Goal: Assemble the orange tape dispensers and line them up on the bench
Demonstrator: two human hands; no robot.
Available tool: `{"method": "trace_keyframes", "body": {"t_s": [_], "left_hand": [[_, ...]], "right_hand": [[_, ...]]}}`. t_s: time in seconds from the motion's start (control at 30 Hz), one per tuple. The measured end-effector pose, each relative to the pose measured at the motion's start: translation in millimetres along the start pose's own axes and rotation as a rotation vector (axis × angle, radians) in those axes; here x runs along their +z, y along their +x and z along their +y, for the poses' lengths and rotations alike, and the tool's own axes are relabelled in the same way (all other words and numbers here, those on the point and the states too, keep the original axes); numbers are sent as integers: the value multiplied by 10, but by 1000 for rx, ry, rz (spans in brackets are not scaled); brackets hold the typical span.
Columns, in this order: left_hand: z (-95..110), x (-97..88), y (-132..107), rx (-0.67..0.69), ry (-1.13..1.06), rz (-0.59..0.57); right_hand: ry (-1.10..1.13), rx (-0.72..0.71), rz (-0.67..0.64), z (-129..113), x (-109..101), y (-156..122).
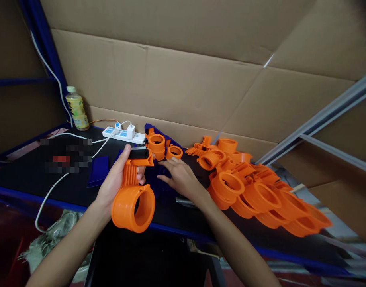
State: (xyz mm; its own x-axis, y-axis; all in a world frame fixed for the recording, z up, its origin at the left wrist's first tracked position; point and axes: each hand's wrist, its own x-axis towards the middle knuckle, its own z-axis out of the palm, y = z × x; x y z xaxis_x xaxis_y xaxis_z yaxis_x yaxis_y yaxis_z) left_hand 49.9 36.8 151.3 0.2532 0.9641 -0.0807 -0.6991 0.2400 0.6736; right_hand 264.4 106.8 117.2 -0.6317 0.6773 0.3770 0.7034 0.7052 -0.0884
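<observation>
My left hand (114,179) is closed around the ribbed neck of an orange plastic part (120,207), lifted above the bench front. The part has a wide round ring at its lower end and a black piece (137,154) lying along its top. To the right, my right hand (179,175) reaches over a dark blue area, thumb and fingers apart; I see nothing between them. Just beyond those fingers stand smaller orange rings (157,145) beside a blue panel (165,135). Under my right wrist lies a grey metallic object (185,201), partly hidden.
A heap of similar orange parts (260,195) covers the right of the black bench (18,171). At the back are a white power strip (137,137) with cables and a yellow-labelled bottle (77,109). A cardboard wall (171,79) closes the rear.
</observation>
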Motion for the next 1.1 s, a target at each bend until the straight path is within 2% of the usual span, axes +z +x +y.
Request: {"method": "trace_keyframes", "body": {"t_s": [0.13,0.3,0.4,0.47,0.63,0.77,0.93,1.0,1.1], "left_hand": [[8,22,-13,63,-7,55],[-54,60,-15,63,47,40],[-158,74,0,44,57,19],[-229,81,11,75,48,39],[-275,82,28,91,62,38],[-198,73,26,-11,43,-4],[-120,67,9,-100,-26,-44],[-110,71,3,-119,-37,-62],[-114,84,-2,-142,-26,-55]], "right_hand": [[258,108,141,2,-183,-67],[960,315,343,-140,-380,-99],[1186,384,363,-327,-406,-67],[1193,416,350,-448,-388,-44],[983,383,369,-583,-354,-64],[916,266,233,-532,-445,-122],[1149,158,3,-429,-528,-152],[1244,142,-11,-398,-494,-146],[1297,148,36,-369,-400,-127]]}}
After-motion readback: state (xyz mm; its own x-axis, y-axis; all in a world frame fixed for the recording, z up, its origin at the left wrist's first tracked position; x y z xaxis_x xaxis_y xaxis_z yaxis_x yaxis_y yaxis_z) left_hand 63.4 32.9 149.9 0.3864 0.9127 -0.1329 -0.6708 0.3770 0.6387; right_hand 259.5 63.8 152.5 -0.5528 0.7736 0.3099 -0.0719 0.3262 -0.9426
